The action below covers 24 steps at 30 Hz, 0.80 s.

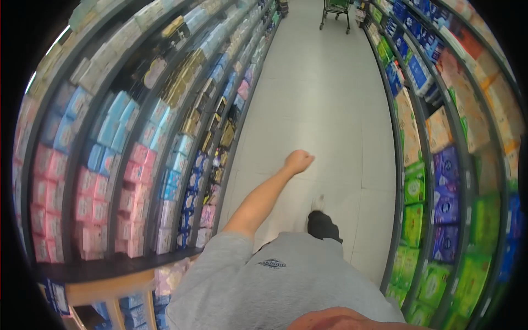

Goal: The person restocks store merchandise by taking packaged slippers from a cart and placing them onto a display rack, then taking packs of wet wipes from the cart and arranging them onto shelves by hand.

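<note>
My left hand (pixel 300 160) is held out in front of my body over the pale tiled floor (pixel 308 104), with its fingers curled in. Nothing shows in it, and it touches no packet or shelf. The bare forearm comes out of a grey short sleeve on the left side. My right hand is not in the picture. Below the chest, one dark trouser leg (pixel 323 224) reaches forward over the floor.
Shelves of pink packets (pixel 92 212) and blue packets (pixel 116 122) line the left side. Green packs (pixel 413 184) and purple packs (pixel 445 206) fill the right shelves. A wheeled cart (pixel 336 8) stands far down the aisle. A wooden-edged display (pixel 107 289) is at lower left.
</note>
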Motion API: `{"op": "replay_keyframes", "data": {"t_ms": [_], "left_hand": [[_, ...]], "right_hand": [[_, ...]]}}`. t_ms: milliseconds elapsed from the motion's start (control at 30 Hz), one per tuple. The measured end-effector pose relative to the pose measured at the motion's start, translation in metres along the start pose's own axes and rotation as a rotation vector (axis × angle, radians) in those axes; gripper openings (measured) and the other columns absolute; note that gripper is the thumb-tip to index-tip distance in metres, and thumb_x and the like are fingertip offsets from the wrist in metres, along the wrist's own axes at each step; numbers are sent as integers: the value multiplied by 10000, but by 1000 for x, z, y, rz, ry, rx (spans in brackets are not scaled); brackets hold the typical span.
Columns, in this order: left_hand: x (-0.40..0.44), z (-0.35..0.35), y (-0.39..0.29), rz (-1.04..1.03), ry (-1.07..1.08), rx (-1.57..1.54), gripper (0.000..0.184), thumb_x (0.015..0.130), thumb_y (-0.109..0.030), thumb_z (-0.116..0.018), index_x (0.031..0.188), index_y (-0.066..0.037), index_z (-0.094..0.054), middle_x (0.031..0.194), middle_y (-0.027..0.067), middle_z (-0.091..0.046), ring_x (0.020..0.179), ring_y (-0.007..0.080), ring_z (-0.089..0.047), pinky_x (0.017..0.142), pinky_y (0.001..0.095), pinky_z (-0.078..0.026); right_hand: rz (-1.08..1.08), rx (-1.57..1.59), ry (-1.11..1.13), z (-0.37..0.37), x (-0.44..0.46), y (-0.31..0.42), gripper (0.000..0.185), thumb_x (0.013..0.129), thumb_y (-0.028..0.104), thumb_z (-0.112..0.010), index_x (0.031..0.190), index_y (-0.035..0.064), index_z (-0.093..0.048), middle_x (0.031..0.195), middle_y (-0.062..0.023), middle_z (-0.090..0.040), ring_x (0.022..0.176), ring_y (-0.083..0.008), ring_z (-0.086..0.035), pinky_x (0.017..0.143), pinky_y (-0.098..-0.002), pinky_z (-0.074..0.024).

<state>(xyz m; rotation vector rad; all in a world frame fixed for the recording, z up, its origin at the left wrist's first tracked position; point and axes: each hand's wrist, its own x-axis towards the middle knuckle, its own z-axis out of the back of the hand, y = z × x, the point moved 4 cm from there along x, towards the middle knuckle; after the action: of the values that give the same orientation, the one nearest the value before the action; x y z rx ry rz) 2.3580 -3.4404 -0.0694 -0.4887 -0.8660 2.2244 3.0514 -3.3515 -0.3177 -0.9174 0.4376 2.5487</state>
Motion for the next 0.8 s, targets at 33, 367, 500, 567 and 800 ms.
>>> {"op": "replay_keyframes", "data": {"t_ms": [33,367,500,567,800], "left_hand": [[41,2,-25,-71,-43,-44,398,812,-377,-560,642,-25,-637,684,199,-618,623,382,-583,602,487,-456],[129,-18,224,545,378,456,344,843,-236,-454,936,-10,-697,1017,220,-661,981,361,-636,861,467,-494],[48,35,348,674,227,358,206,704,-217,-712,767,-26,-664,738,165,-645,706,301,-642,622,397,-556],[30,53,329,383,478,780,306,726,-324,-712,835,-42,-665,837,112,-661,787,262,-652,711,426,-529],[307,85,339,109,183,533,179,830,-231,-642,964,-125,-695,892,102,-685,874,229,-659,817,426,-510]], "right_hand": [[-30,78,22,15,26,-5,206,829,222,-580,868,36,-659,788,-186,-666,693,-331,-646,625,-475,-504],[71,115,-134,398,498,-57,239,774,268,-594,829,45,-662,726,-143,-661,664,-280,-639,579,-426,-504],[-78,980,-354,691,642,-50,223,842,156,-577,865,-55,-646,694,-112,-638,569,-169,-609,511,-306,-506],[-8,1003,-446,807,704,-49,217,857,150,-588,887,-58,-641,734,-110,-649,608,-158,-618,542,-292,-516],[-41,920,-537,954,876,-92,209,858,166,-594,821,-33,-649,683,-106,-653,598,-174,-627,567,-294,-521]]}}
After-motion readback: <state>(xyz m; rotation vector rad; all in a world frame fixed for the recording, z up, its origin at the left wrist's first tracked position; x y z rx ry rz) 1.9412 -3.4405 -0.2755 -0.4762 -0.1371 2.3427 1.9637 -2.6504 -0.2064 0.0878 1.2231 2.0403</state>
